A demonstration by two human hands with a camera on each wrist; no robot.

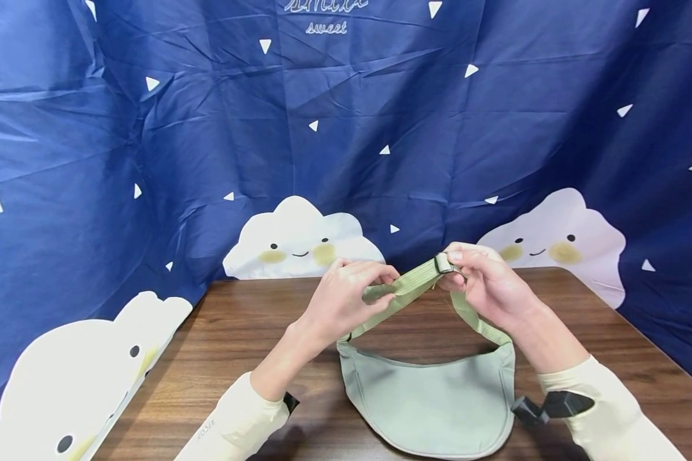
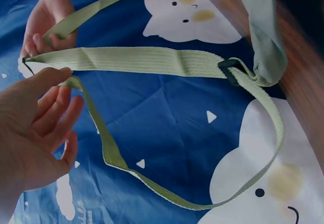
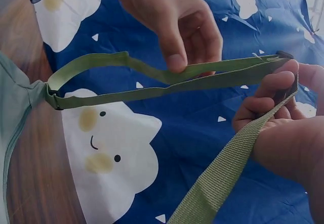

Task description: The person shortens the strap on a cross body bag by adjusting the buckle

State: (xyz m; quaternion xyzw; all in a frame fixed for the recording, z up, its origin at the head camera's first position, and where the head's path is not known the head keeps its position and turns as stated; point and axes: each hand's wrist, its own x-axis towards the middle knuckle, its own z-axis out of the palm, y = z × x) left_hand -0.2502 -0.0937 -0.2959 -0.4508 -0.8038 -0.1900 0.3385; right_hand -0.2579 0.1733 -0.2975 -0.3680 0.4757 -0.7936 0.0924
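A pale green shoulder bag (image 1: 432,403) stands on the wooden table, its light green strap (image 1: 415,282) raised above it. My right hand (image 1: 490,282) pinches the strap at the black slider buckle (image 1: 443,263), near the strap's top. With thumb and fingers my left hand (image 1: 352,294) pinches the loose inner layer of the strap, left of that buckle. In the left wrist view this layer hangs in a slack loop (image 2: 114,155) beneath the taut strap. A second black buckle (image 2: 231,72) sits where the strap meets the bag's end.
The brown wooden table (image 1: 236,358) lies under the bag. Behind it hangs a blue cloth (image 1: 346,147) with white triangles and smiling clouds, which also covers the left side. A black wrist device (image 1: 553,407) is strapped on the right sleeve.
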